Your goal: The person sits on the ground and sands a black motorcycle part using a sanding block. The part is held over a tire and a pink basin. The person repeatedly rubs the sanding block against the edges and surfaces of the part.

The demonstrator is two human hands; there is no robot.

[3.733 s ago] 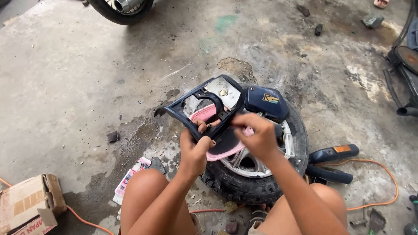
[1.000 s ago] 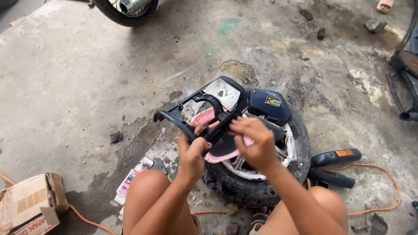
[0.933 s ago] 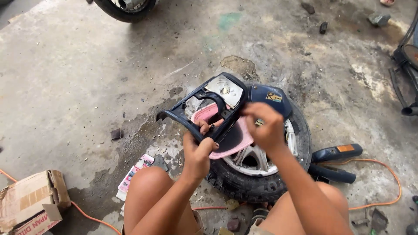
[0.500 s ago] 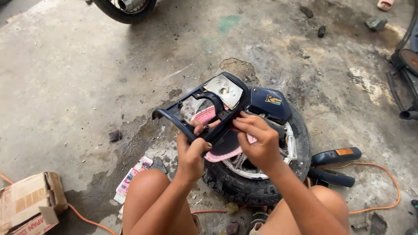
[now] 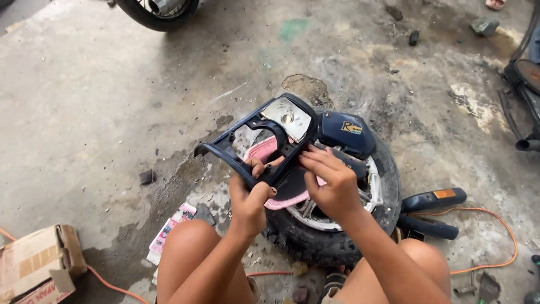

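Observation:
I hold a dark blue plastic motorbike panel frame (image 5: 256, 135) with a silver reflector at its far end, tilted above a small wheel with a black tyre (image 5: 315, 242) lying flat on the concrete. My left hand (image 5: 250, 197) grips the frame's near bar. My right hand (image 5: 332, 180) rests its fingers on the frame's right edge. A pink plastic part (image 5: 270, 152) lies under the frame on the wheel. A dark blue cover piece (image 5: 346, 132) sits on the wheel's far side. My bare knees are on either side of the wheel.
A cardboard box (image 5: 34, 264) stands at the lower left. A black and orange power tool (image 5: 430, 211) with an orange cable (image 5: 495, 236) lies right of the wheel. Another tyre (image 5: 154, 8) is at the top. An exhaust pipe (image 5: 529, 143) shows at the right edge.
My right hand lifted and reached to the frame's far right side, then came back down to its near right edge. The frame tilted slightly in my left hand.

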